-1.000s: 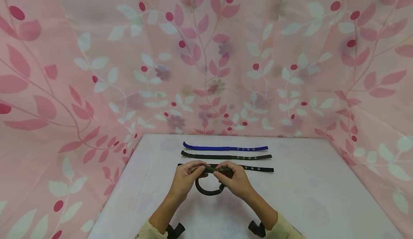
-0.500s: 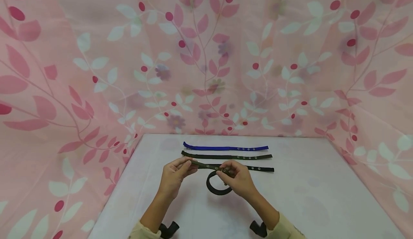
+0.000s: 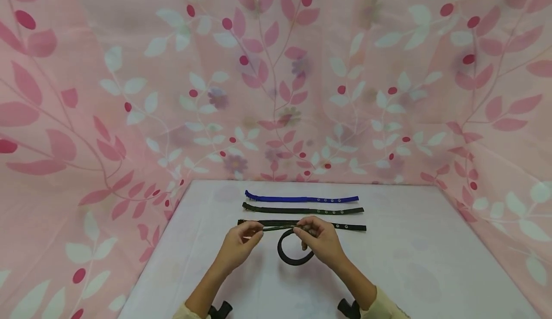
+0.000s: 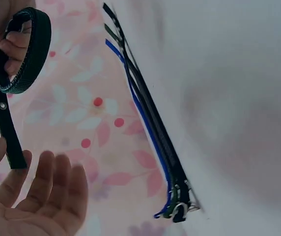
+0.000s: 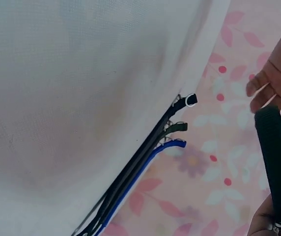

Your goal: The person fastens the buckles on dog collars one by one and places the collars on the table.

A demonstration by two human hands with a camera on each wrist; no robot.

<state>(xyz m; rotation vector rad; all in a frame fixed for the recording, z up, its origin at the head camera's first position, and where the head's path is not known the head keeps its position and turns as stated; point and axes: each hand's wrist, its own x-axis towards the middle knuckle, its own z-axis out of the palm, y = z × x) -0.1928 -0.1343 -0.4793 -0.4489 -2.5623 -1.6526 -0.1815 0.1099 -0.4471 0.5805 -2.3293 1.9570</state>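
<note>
A dark green pet collar [image 3: 295,262], bent into a loop, hangs between the two hands above the table. Its free end, with a metal eyelet in the strap [image 4: 9,132], stretches out to the left hand [image 3: 238,246], which pinches the tip between thumb and index finger while the other fingers extend. The right hand [image 3: 322,243] grips the collar where loop and strap meet; its curled fingers [image 4: 14,49] show through the loop in the left wrist view. In the right wrist view the band [image 5: 275,162] covers part of the right hand, and metal shows at its lower end.
Beyond the hands, three collars lie in parallel rows on the white table [image 3: 388,261]: blue [image 3: 284,199], dark green [image 3: 284,210] and black [image 3: 353,228]. Their eyelets point right, buckles left. Pink floral cloth [image 3: 276,94] encloses the back and sides.
The left hand has moved left, away from the right, drawing the strap's end out straight. The loop has shifted right and turned rounder towards the head camera. The collars on the table have stayed put.
</note>
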